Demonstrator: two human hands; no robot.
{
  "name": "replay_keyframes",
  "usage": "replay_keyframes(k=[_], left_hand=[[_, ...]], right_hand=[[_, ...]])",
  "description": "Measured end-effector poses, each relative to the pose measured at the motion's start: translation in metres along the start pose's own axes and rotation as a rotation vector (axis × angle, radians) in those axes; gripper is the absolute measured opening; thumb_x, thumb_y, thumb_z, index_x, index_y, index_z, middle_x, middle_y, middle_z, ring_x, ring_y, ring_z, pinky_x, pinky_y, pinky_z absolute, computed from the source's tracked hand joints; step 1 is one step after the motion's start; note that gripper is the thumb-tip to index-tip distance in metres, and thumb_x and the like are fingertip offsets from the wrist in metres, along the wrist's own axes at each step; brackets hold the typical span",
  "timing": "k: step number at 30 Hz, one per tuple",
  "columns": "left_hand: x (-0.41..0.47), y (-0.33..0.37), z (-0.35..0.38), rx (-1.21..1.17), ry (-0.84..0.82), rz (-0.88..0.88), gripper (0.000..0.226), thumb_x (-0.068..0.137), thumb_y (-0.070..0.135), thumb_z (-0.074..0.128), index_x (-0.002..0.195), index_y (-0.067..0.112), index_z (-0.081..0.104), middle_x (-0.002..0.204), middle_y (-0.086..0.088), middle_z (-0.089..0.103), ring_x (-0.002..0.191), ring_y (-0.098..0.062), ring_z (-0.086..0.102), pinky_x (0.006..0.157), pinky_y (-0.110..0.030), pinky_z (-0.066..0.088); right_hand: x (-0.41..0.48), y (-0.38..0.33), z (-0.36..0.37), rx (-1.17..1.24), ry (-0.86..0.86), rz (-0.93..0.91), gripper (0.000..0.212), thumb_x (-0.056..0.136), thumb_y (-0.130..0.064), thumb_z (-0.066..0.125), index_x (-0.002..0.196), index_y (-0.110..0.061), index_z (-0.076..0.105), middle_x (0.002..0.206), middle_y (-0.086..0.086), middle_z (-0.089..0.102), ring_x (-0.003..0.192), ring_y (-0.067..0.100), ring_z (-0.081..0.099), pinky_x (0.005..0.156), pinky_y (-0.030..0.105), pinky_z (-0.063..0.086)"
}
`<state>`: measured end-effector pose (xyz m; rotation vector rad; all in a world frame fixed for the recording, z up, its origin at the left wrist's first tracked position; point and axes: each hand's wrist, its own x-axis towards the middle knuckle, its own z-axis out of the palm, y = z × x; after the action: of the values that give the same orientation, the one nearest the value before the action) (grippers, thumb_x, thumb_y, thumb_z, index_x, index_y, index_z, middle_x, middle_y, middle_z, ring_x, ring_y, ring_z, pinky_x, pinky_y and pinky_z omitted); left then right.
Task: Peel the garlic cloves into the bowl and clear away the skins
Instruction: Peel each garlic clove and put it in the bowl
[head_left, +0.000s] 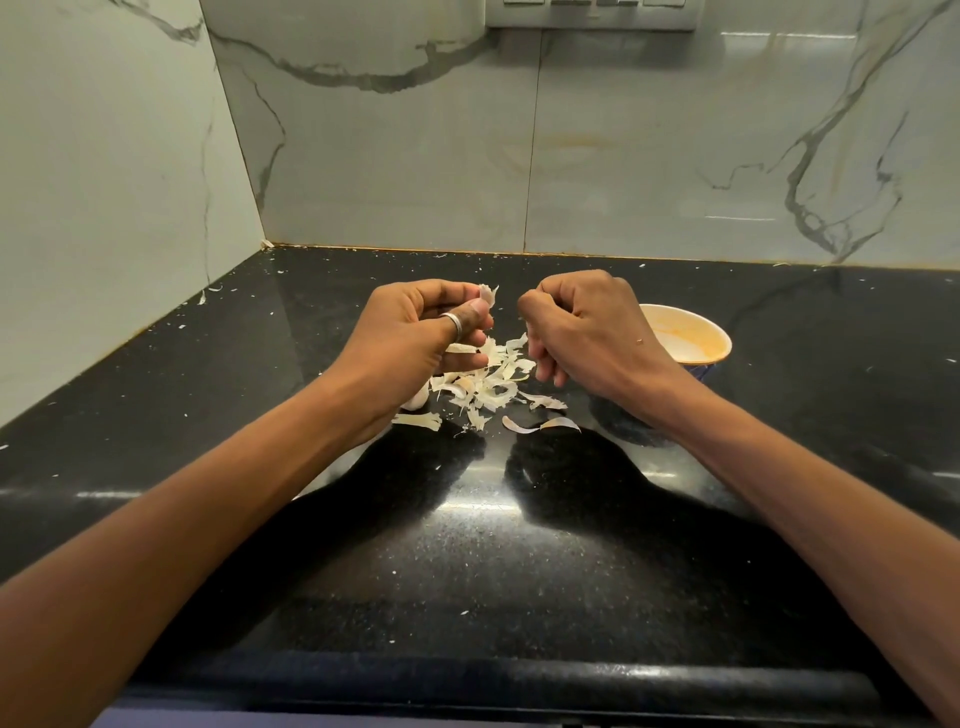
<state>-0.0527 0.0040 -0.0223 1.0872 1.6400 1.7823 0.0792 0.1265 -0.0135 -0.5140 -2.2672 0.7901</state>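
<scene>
Garlic clove (485, 297) is pinched at the fingertips of the left hand (415, 338), held above the countertop (467, 545). Its long axis runs roughly upright, tilted slightly rightward, with loose skin flaring at the upper end. Below it lies the pile of skins (488, 382). Right hand (589, 327) hovers just beside the clove with fingers curled; whether it pinches a skin strip cannot be told. Bowl (701, 332) stands at far right, partly hidden by that hand. Judged step: peeling in progress. The next move calls for stripping the remaining skin, then carrying the clove rightward to the bowl.
</scene>
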Motion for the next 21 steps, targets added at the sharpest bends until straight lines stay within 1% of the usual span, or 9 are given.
replay_keyframes(k=[2,6,9,11,15,16,19,21], left_hand=[[-0.0001,-0.0003,0.0005,0.007,-0.011,-0.009,0.018,0.095,0.009,0.066,0.112,0.006,0.071,0.085,-0.004,0.072,0.071,-0.005,0.065,0.064,-0.022,0.058],[0.0002,-0.0004,0.0011,0.008,-0.025,-0.013,0.017,0.095,0.008,0.066,0.111,0.006,0.071,0.078,0.002,0.071,0.069,-0.005,0.065,0.063,-0.021,0.058],[-0.0008,-0.0009,0.0023,0.011,-0.037,-0.006,0.018,0.094,0.009,0.066,0.111,0.006,0.071,0.073,0.004,0.069,0.069,-0.005,0.065,0.062,-0.021,0.057],[-0.0011,-0.0008,0.0026,0.01,-0.038,-0.004,0.019,0.094,0.01,0.067,0.112,0.005,0.071,0.076,0.002,0.069,0.069,-0.005,0.065,0.062,-0.02,0.057],[0.0004,-0.0011,0.0009,0.019,-0.028,-0.013,0.021,0.094,0.013,0.068,0.114,0.008,0.071,0.078,0.0,0.069,0.07,-0.004,0.065,0.061,-0.022,0.057],[0.0012,-0.0016,0.0005,0.026,-0.022,-0.013,0.02,0.094,0.013,0.068,0.114,0.009,0.071,0.081,-0.001,0.069,0.071,-0.004,0.065,0.061,-0.023,0.058],[0.0025,-0.0024,-0.0007,0.025,-0.003,-0.012,0.02,0.096,0.015,0.066,0.115,0.011,0.07,0.088,0.001,0.071,0.071,-0.003,0.064,0.061,-0.024,0.057],[0.0028,-0.002,-0.001,0.014,0.018,-0.01,0.02,0.097,0.017,0.065,0.115,0.013,0.07,0.09,0.001,0.071,0.072,-0.002,0.063,0.06,-0.024,0.056]], right_hand=[[0.0007,0.0015,0.001,-0.009,0.026,-0.022,0.036,0.101,-0.022,0.058,0.073,-0.001,0.065,0.062,0.007,0.07,0.049,0.013,0.069,0.05,0.04,0.059],[0.004,0.0034,0.0028,0.156,0.014,-0.027,0.013,0.099,-0.021,0.066,0.095,-0.01,0.071,0.079,0.003,0.073,0.067,0.013,0.074,0.051,0.028,0.057],[0.0055,0.0059,0.0044,0.214,-0.019,-0.049,0.012,0.098,-0.02,0.069,0.1,-0.009,0.073,0.081,0.005,0.074,0.072,0.014,0.074,0.053,0.028,0.056],[0.0064,0.0077,0.0052,0.209,-0.028,-0.068,0.012,0.098,-0.02,0.07,0.1,-0.008,0.073,0.081,0.005,0.074,0.071,0.014,0.074,0.054,0.028,0.056],[0.0072,0.0093,0.0056,0.17,-0.026,-0.07,0.01,0.099,-0.019,0.068,0.096,-0.01,0.07,0.077,0.004,0.074,0.069,0.02,0.073,0.053,0.029,0.056],[0.0068,0.0095,0.0055,0.155,-0.031,-0.066,0.009,0.1,-0.018,0.067,0.096,-0.01,0.069,0.076,0.003,0.073,0.067,0.019,0.073,0.053,0.029,0.056],[0.0046,0.0074,0.0048,0.103,-0.048,-0.058,0.009,0.101,-0.015,0.064,0.095,-0.01,0.069,0.074,0.003,0.073,0.053,0.003,0.064,0.05,0.02,0.051],[0.0033,0.0051,0.004,0.078,-0.055,-0.051,0.01,0.1,-0.015,0.064,0.093,-0.01,0.069,0.073,0.003,0.072,0.049,-0.001,0.061,0.048,0.017,0.048]])
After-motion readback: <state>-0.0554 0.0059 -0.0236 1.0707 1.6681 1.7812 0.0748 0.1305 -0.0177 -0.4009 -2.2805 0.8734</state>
